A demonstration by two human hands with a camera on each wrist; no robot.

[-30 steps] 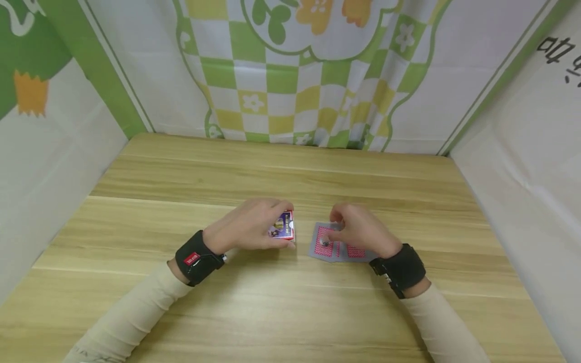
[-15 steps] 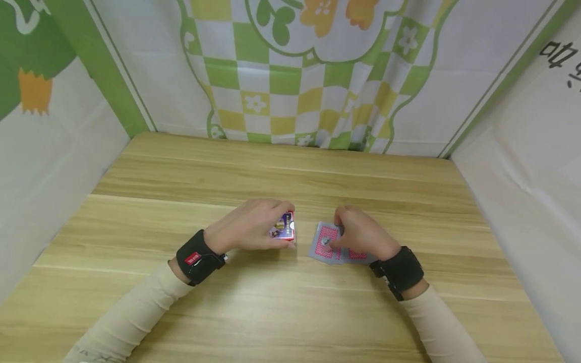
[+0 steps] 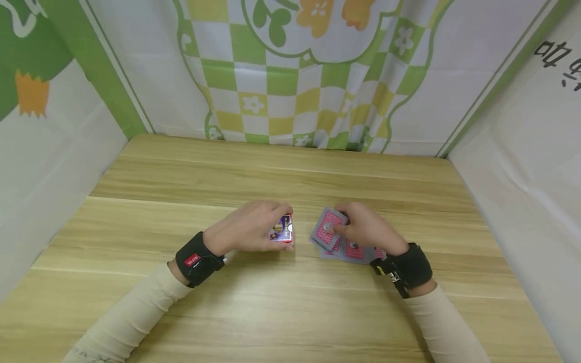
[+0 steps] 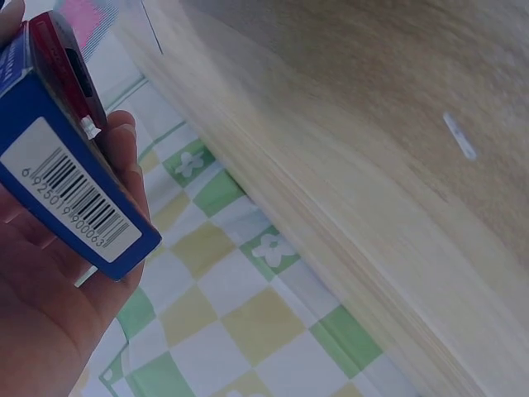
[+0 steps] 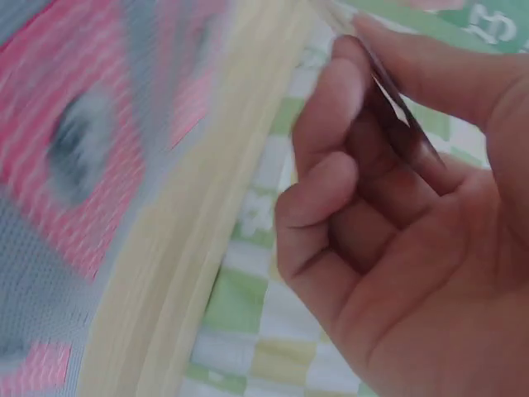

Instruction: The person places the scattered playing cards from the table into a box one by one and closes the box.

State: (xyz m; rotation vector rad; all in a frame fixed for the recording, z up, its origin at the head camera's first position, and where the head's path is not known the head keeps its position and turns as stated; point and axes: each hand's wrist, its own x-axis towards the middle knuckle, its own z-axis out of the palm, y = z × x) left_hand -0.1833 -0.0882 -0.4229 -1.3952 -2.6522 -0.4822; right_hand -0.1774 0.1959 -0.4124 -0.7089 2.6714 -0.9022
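Observation:
My left hand [image 3: 247, 227] grips a small playing-card box [image 3: 282, 228] by its sides. In the left wrist view, the box's blue end with a white barcode label [image 4: 70, 186] faces the camera, and its red part shows beside the fingers. To the right, my right hand [image 3: 369, 231] pinches a playing card [image 3: 328, 228] with a pink patterned back and a grey border, thumb on top. Its thin edge shows between thumb and curled fingers in the right wrist view. Beneath that hand several more cards [image 3: 355, 250] lie spread, back up, partly covered.
The wooden table [image 3: 290, 312] carries the cards. A green and yellow checkered cloth [image 3: 290, 111] hangs behind its far edge. White wall panels [image 3: 517, 151] stand at both sides. Black bands [image 3: 199, 258] are strapped round both wrists.
The right hand has raised the pinched card off the spread cards and tilted it, exposing more of those beneath. The left hand stays in place on the card box.

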